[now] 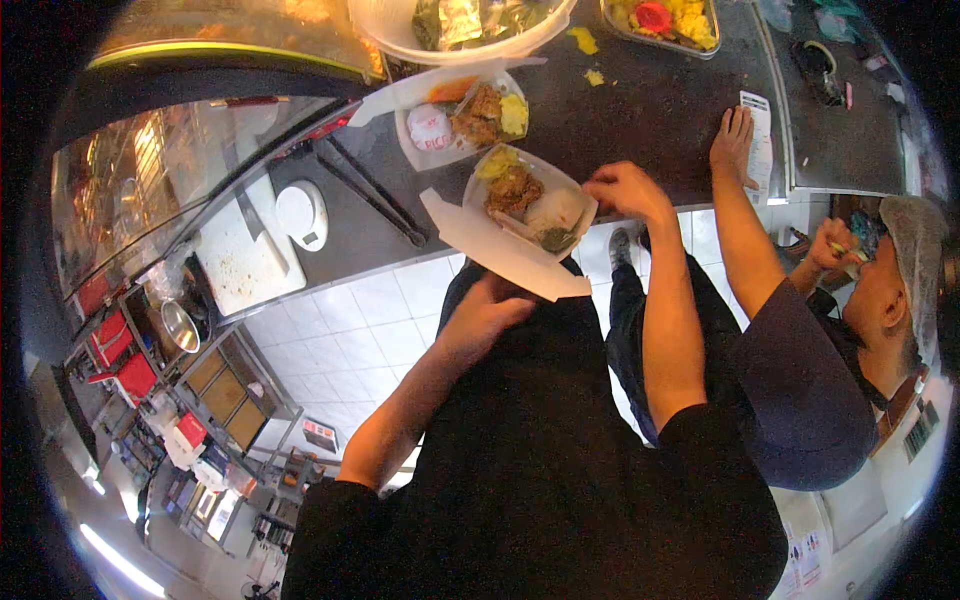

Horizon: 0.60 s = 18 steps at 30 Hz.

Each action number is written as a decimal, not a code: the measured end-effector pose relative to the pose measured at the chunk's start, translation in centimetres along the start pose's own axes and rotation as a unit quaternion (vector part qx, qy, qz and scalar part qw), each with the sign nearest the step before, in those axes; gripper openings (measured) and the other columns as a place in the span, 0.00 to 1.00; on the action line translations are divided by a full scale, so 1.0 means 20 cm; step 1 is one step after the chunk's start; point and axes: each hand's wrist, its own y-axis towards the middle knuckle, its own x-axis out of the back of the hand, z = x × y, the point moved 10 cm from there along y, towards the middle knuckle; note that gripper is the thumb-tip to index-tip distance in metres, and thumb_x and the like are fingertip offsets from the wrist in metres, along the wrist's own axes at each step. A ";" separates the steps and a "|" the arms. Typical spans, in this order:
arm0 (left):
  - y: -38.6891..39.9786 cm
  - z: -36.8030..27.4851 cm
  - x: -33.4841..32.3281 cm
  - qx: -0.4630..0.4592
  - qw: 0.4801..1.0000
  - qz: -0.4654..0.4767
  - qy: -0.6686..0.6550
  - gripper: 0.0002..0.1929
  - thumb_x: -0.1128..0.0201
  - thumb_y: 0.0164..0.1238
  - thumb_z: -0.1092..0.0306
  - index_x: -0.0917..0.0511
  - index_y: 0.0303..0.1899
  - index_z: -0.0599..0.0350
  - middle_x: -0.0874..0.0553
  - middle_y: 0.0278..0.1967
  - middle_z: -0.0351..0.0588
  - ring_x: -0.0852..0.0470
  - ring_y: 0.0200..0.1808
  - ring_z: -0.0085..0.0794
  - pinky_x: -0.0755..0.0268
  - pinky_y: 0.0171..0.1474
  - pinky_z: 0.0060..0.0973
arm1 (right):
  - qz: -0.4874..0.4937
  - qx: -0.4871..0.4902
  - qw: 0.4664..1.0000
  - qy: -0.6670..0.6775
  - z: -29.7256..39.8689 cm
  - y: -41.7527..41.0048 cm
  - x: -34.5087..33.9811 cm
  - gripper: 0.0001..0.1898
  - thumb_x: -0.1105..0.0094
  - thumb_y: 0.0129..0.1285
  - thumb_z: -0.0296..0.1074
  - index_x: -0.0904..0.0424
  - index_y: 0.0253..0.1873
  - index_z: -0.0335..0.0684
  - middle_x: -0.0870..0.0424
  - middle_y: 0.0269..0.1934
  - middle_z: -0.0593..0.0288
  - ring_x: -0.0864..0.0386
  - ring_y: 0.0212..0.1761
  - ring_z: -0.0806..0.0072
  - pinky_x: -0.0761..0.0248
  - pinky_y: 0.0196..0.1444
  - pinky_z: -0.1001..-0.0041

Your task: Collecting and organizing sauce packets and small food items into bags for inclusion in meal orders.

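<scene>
An open paper meal box with fried chicken, rice and a yellow side is held tilted over the counter's front edge. My left hand is at the box's near side, under its folded-out lid, the fingers partly hidden. My right hand pinches the box's right rim with thumb and fingertips. Just beyond, on the dark counter, lies a second open meal box with fried chicken, a wrapped rice portion, a yellow side and something orange.
Black tongs, a white kitchen scale and a knife on a white cutting board lie left. A large clear tub and metal tray stand behind. At right, a co-worker's hand rests on a printed paper.
</scene>
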 end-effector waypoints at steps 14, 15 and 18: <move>-0.11 -0.35 0.44 -0.295 0.888 -0.133 0.327 0.09 0.40 0.55 0.83 0.26 0.38 0.63 0.34 0.63 0.54 0.28 0.62 0.40 0.28 0.59 0.30 | -0.140 0.046 0.938 0.313 -0.28 -0.23 -0.20 0.12 0.34 0.60 0.34 0.22 0.43 0.32 0.17 0.36 0.57 0.17 0.37 0.72 0.21 0.35 0.73; -0.13 -0.33 0.45 -0.285 0.891 -0.147 0.323 0.09 0.39 0.55 0.82 0.26 0.38 0.62 0.32 0.62 0.54 0.28 0.62 0.40 0.28 0.59 0.30 | -0.160 0.026 0.916 0.367 -0.30 -0.30 -0.18 0.12 0.34 0.59 0.34 0.21 0.42 0.32 0.17 0.36 0.57 0.17 0.37 0.73 0.22 0.34 0.74; -0.17 -0.30 0.42 -0.291 0.877 -0.141 0.357 0.12 0.38 0.53 0.82 0.27 0.40 0.60 0.30 0.59 0.55 0.29 0.63 0.43 0.29 0.60 0.31 | -0.223 0.002 0.918 0.329 -0.47 -0.43 -0.13 0.12 0.34 0.59 0.34 0.21 0.41 0.32 0.17 0.33 0.59 0.17 0.35 0.76 0.25 0.33 0.77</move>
